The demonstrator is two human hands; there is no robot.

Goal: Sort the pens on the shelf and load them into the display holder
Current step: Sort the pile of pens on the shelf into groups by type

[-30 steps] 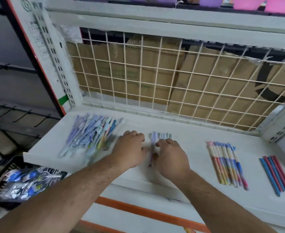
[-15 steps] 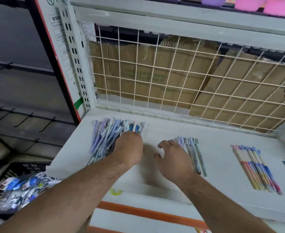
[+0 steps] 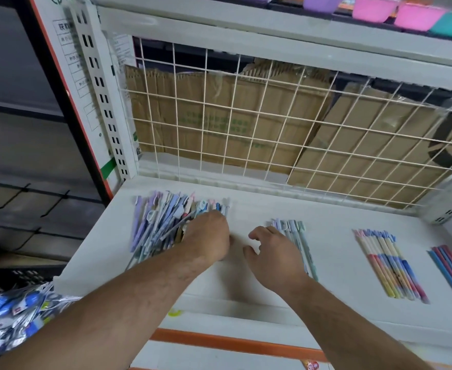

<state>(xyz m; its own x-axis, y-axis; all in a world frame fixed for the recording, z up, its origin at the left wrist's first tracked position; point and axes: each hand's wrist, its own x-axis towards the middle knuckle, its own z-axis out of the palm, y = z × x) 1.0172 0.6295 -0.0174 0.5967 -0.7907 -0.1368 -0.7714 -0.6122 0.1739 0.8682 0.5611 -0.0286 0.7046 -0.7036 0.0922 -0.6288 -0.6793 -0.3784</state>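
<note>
Left hand (image 3: 208,236) sits on the right edge of the mixed pen pile (image 3: 160,222), centre-left on the shelf (image 3: 326,217), pens lying bottom-to-top of frame, its grip hidden, possibly pinching one; right hand (image 3: 272,255) hovers loose-fingered, empty, touching the small sorted row (image 3: 298,236).

Head view. On the white shelf (image 3: 337,263), the left hand (image 3: 208,236) lies at centre frame on the right edge of a loose pile of mixed pens (image 3: 160,225), fingers bent down among them, grip hidden. The right hand (image 3: 272,252), fingers loosely curled and holding nothing, hovers just beside a short row of pale pens (image 3: 297,231). Further right lie a row of pink-to-blue pens (image 3: 390,265) and, at the frame edge, red and blue pens (image 3: 451,268). Behind, a wire grid (image 3: 272,124) fronts flattened cardboard (image 3: 206,116).
</note>
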